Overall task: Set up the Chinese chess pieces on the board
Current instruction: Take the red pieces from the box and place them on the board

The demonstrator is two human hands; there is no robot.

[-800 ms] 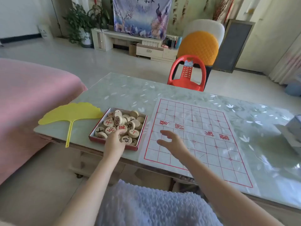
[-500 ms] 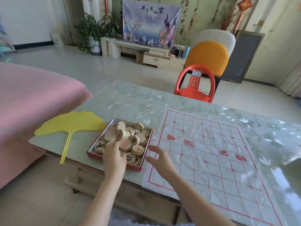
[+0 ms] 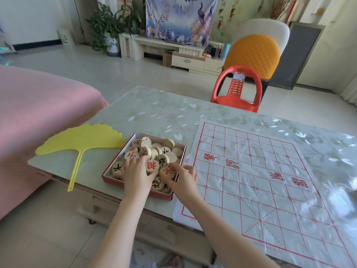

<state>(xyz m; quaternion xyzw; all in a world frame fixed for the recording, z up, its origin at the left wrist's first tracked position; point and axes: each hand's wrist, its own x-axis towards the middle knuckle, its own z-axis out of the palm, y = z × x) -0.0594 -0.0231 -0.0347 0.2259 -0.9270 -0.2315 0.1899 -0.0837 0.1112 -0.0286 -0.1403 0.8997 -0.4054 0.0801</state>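
Yellow fan (image 3: 81,140) lies flat at the left end of the surface (image 3: 154,113); just right of it, the box (image 3: 108,172) holds the pieces (image 3: 154,151), heaped. Left hand (image 3: 138,175) rests fingers-down on the heap, grip cannot be told. Right hand (image 3: 183,179) pinches a red-marked piece (image 3: 167,173) in the box's near right corner, just beside the board (image 3: 251,180).

My left hand (image 3: 135,174) palm down, fingers and thumb curled round a piece (image 3: 152,165), my right hand (image 3: 184,179) just beside it, pinching a second piece (image 3: 167,172), both bare forearms stretched forward, converging
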